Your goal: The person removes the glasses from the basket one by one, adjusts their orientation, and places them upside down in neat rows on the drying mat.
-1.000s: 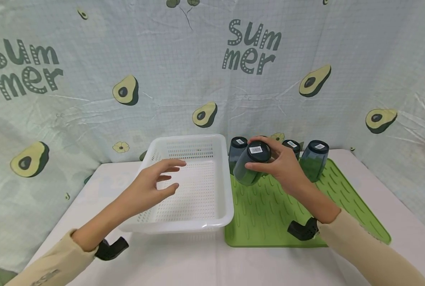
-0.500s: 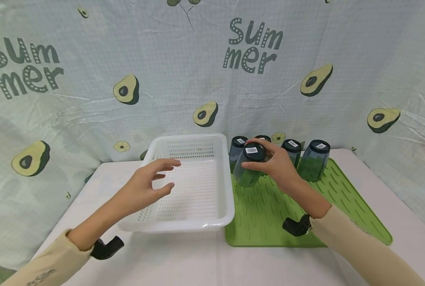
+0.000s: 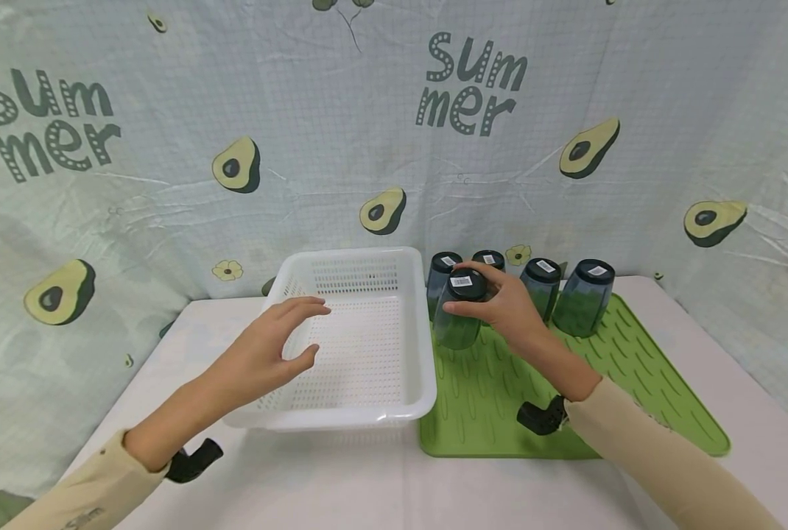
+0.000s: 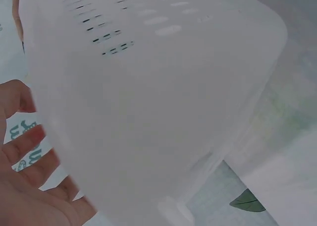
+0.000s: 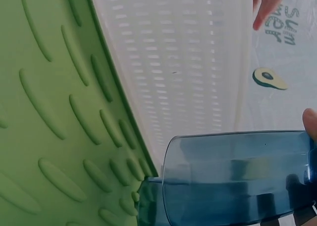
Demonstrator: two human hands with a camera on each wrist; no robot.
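Observation:
My right hand (image 3: 515, 305) grips a blue-tinted glass tumbler (image 3: 459, 324) around its dark base, which points up and bears a barcode sticker. The tumbler is upside down at the left part of the green drying mat (image 3: 513, 419), its rim close over the mat. In the right wrist view the same tumbler (image 5: 237, 171) lies across the frame with the thumb at its base end. My left hand (image 3: 271, 350) hovers with spread, loosely bent fingers over the left side of the white plastic basket (image 3: 341, 421), holding nothing.
Several more upside-down tumblers line the mat's back edge, among them a left one (image 3: 437, 283), one partly behind my right hand (image 3: 489, 258), and a far right one (image 3: 586, 302). The basket sits directly left of the mat. A patterned curtain (image 3: 314, 177) closes off the back.
The gripped tumbler has straightened from a tilt and come down slightly toward the mat. My right hand has shifted a little left with it. My left hand has drifted slightly left.

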